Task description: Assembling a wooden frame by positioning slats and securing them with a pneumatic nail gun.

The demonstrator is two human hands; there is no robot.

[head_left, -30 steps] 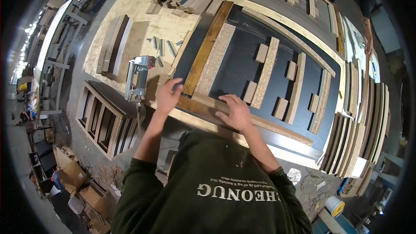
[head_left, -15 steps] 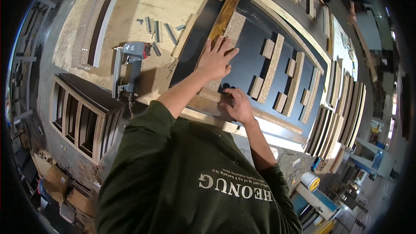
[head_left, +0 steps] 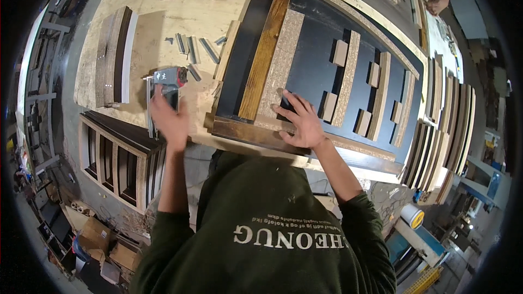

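Observation:
My left hand [head_left: 170, 120], blurred by motion, is at the handle of a grey and red air nail gun [head_left: 170, 77]. Its thumb stands apart from the fingers, and no closed grip shows. The nail gun lies on the wooden table left of a dark panel. My right hand [head_left: 305, 125] rests with spread fingers at the panel's near edge, where a wide particleboard strip [head_left: 284, 57] meets the near frame strip [head_left: 256, 135]. Left of the wide strip lies a brown wood-grained strip [head_left: 269, 49]. Farther right on the dark panel [head_left: 316, 49] are several narrow strips with small blocks beside them.
Several staple or nail strips [head_left: 207, 50] lie beyond the nail gun. Stacked boards [head_left: 115, 57] lie at the table's left, with a slatted stack [head_left: 117, 163] below. More boards [head_left: 436, 130] stand at right. Another person's hand [head_left: 437, 5] touches a far-right workpiece.
My left hand has left the wide particleboard strip and moved left to the nail gun. My right hand stays at the near edge, its fingers now spread over the strip's end.

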